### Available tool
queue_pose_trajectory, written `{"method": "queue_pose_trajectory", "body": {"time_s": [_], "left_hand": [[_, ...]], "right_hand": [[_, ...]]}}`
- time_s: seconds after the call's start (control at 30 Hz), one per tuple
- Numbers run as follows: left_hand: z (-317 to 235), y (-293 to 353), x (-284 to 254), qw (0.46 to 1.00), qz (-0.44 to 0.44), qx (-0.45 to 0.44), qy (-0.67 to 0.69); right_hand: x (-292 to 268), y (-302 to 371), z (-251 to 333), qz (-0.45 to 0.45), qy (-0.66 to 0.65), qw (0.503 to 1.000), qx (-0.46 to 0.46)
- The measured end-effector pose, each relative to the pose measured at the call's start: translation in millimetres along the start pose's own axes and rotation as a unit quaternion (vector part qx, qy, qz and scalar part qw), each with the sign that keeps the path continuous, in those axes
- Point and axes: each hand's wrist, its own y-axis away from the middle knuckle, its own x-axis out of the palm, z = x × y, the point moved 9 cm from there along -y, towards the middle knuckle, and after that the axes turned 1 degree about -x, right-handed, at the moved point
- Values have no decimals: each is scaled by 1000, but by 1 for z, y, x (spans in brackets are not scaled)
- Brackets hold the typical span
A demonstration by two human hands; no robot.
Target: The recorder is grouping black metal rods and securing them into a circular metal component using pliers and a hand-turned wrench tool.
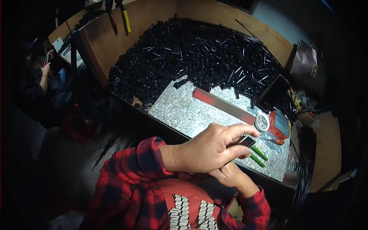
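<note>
My left hand (207,149) pinches a small dark piece (247,141) over the counter's (172,103) near side, can't tell my half-hidden right hand's (232,176) grip; looks mid-piece, big black heap (180,53) probably left.

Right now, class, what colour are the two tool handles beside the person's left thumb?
Both tool handles are green, showing best in the head view.

"What place is this?"
"A workshop. See the big pile of black parts (168,53)?"
"And tools (126,21) hang by the wooden board (92,42)!"
"Yes, and another person (43,82) works nearby."
</note>
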Motion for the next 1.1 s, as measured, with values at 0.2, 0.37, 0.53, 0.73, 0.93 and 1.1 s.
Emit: {"method": "queue_pose_trajectory", "body": {"time_s": [0.2, 0.37, 0.53, 0.73, 0.93, 1.1], "left_hand": [[-23, 4, 16, 994, -18, 107, -7], [-23, 19, 19, 989, -54, 137, -10], [49, 53, -31, 965, -254, 55, 44], [136, 67, -14, 905, -303, -121, 273], [140, 56, -1, 897, -276, -136, 316], [141, 52, 7, 924, -234, -171, 249]], "right_hand": [[-26, 26, -42, -181, -209, 959, 66], [-35, 13, -67, -292, -2, 956, 14], [-28, 3, -62, -335, -196, 917, 95], [-22, 6, -64, -314, -233, 911, 127], [-23, 7, -54, -351, -236, 901, 97], [-21, 6, -56, -333, -234, 910, 72]]}}
